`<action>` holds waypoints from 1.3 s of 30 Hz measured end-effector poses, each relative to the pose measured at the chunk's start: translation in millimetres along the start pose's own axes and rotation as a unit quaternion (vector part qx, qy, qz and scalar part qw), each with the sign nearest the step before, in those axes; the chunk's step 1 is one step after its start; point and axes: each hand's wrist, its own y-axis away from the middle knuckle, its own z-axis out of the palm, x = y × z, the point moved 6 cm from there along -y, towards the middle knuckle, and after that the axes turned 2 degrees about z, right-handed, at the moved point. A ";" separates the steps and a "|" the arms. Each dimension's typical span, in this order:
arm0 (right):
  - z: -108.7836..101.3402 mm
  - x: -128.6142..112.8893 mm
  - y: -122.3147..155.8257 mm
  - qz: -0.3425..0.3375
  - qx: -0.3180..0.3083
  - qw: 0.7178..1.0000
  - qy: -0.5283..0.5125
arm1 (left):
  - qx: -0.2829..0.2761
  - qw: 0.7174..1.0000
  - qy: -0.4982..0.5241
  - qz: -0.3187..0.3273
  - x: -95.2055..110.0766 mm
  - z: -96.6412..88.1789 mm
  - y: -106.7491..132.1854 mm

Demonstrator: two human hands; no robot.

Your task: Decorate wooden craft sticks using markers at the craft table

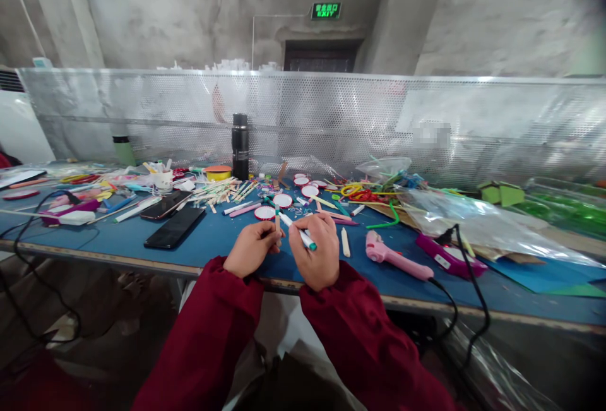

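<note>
Both hands rest on the near edge of a blue table [213, 234], in dark red sleeves. My right hand [316, 249] is closed round a white marker with a green end [298, 232], which points up and left. My left hand [250, 247] is closed on a thin wooden stick [278, 225], held upright next to the marker's tip. The two hands almost touch. Just beyond them lie round red-and-white discs [265, 212] and loose markers.
Two black phones [174, 228] lie left of the hands. A pink glue gun [395, 259] with a black cord lies to the right, a purple one [449, 258] beyond it. A black bottle [240, 146], craft sticks [218, 191], clear plastic bags [473, 221] and a mesh screen [331, 114] stand behind.
</note>
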 end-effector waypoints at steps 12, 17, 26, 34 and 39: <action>0.5 -1.1 -0.9 0.002 -0.004 1.000 -0.004 | -0.003 1.000 -0.012 0.005 -2.0 -0.5 -0.7; 0.1 -0.5 -0.7 0.004 -0.001 1.000 -0.003 | -0.002 1.000 -0.001 0.002 -1.7 -0.3 -0.7; 0.3 -0.3 -0.8 0.002 -0.004 1.000 -0.001 | 0.000 1.000 -0.005 -0.005 0.3 0.0 -0.4; -0.3 -1.2 -1.6 0.000 -0.003 1.000 -0.002 | 0.002 1.000 -0.012 0.000 1.8 0.0 0.0; -1.1 -0.8 -0.9 -0.002 0.006 1.000 0.006 | 0.003 1.000 -0.016 -0.002 2.1 -0.7 0.2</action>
